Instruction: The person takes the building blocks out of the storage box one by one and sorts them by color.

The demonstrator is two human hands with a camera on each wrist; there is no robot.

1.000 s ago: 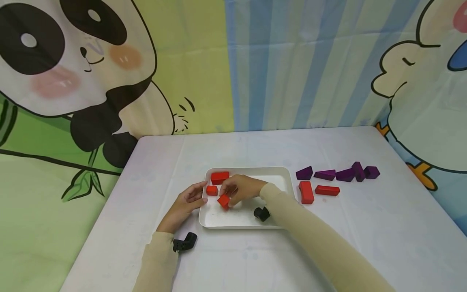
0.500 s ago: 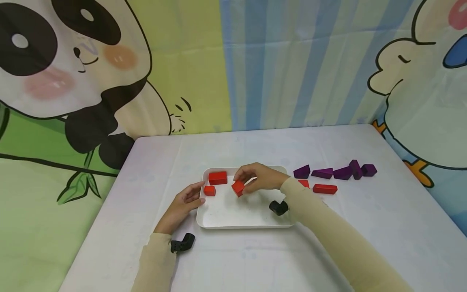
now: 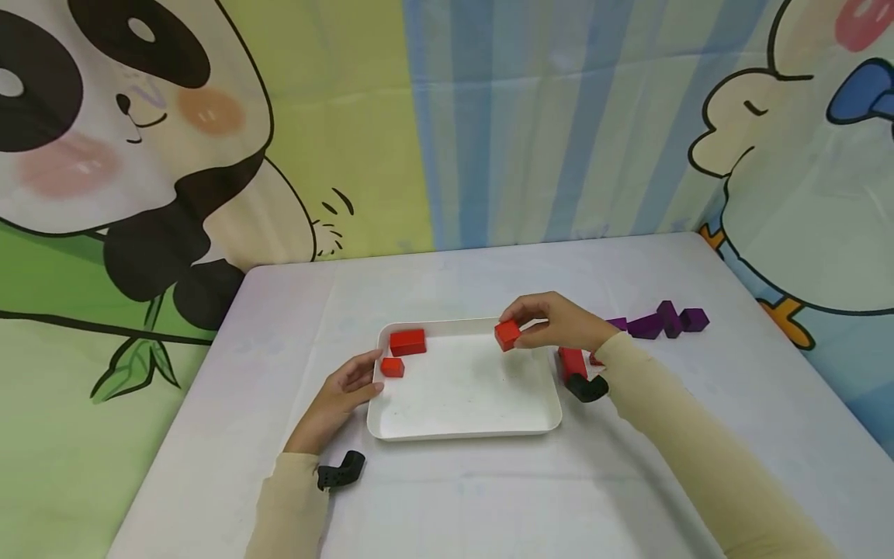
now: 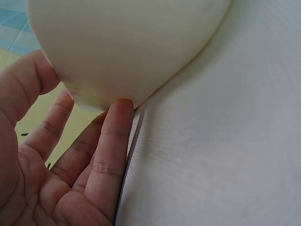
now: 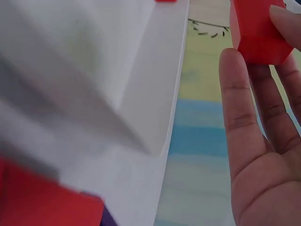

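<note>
My right hand (image 3: 562,320) pinches a small red block (image 3: 507,335) between thumb and fingers, held above the right part of a white tray (image 3: 461,411). The right wrist view shows this red block (image 5: 261,33) against the fingertips, with the thumb over one face. My left hand (image 3: 342,400) rests at the tray's left edge. In the left wrist view its fairly straight fingers (image 4: 110,150) touch the tray's outer wall (image 4: 127,47). A larger red block (image 3: 408,341) and a small red block (image 3: 393,367) lie in the tray's left end.
Right of the tray sits a red block (image 3: 573,362), and another red block (image 3: 595,359) is mostly covered by the right arm. Several purple blocks (image 3: 646,327) lie farther right on the white table (image 3: 433,497). A patterned cloth (image 3: 489,155) hangs behind.
My right hand has lifted the small red block from the tray's left side and carried it to the right. My left hand stays at the tray's edge; the head view has shifted slightly.
</note>
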